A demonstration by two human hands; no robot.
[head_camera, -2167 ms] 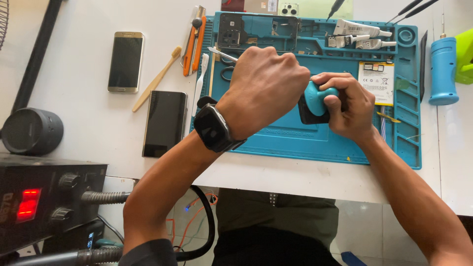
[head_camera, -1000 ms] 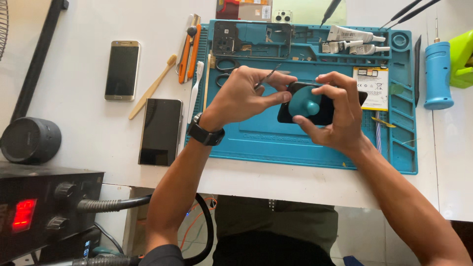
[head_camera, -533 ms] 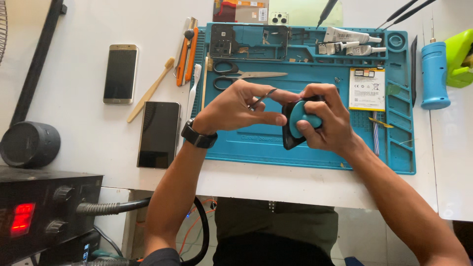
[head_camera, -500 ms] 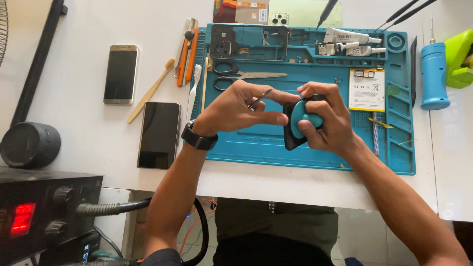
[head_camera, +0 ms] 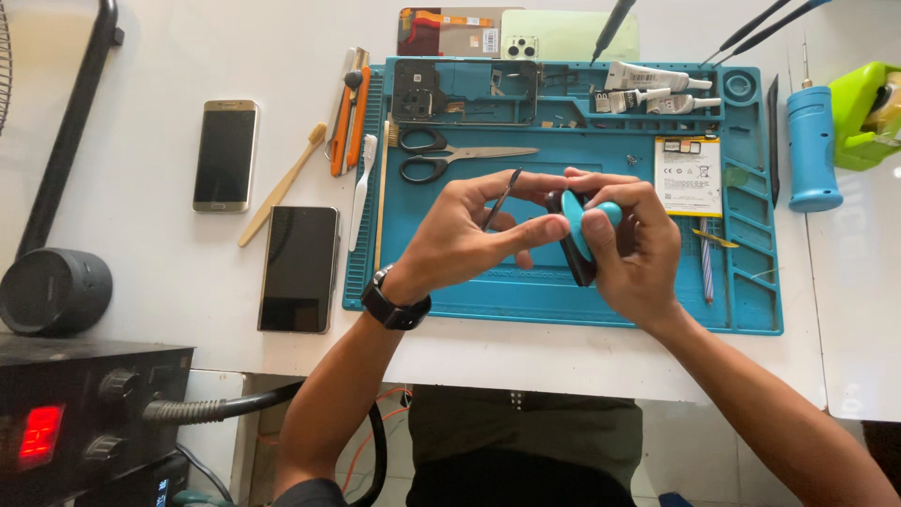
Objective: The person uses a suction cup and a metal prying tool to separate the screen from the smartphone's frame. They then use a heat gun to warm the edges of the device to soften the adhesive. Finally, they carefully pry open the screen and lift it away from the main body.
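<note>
Both hands meet over the blue work mat (head_camera: pixel 450 291). My right hand (head_camera: pixel 638 249) holds a dark phone part with a blue suction cup (head_camera: pixel 577 230) stuck on it, turned edge-on and lifted off the mat. My left hand (head_camera: pixel 469 235), with a black wristwatch, pinches thin dark tweezers (head_camera: pixel 502 199) and its fingertips touch the edge of the part. Black-handled scissors (head_camera: pixel 450 155) lie on the mat just beyond the hands. A phone battery (head_camera: pixel 688 174) lies at the mat's right, and a bare phone frame (head_camera: pixel 465 92) sits at its far edge.
Left of the mat lie a black phone (head_camera: pixel 298 268), a gold phone (head_camera: pixel 225 155), a wooden toothbrush (head_camera: pixel 282 185) and cutters. A blue cylinder tool (head_camera: pixel 813 150) and green tape holder (head_camera: pixel 868 113) stand right. A black station (head_camera: pixel 84 413) sits near left, a black speaker (head_camera: pixel 52 291) beside it.
The hands drew together and lifted the part from flat on the mat to edge-on. The left hand, earlier a fist over the mat, now pinches tweezers at the part's edge.
</note>
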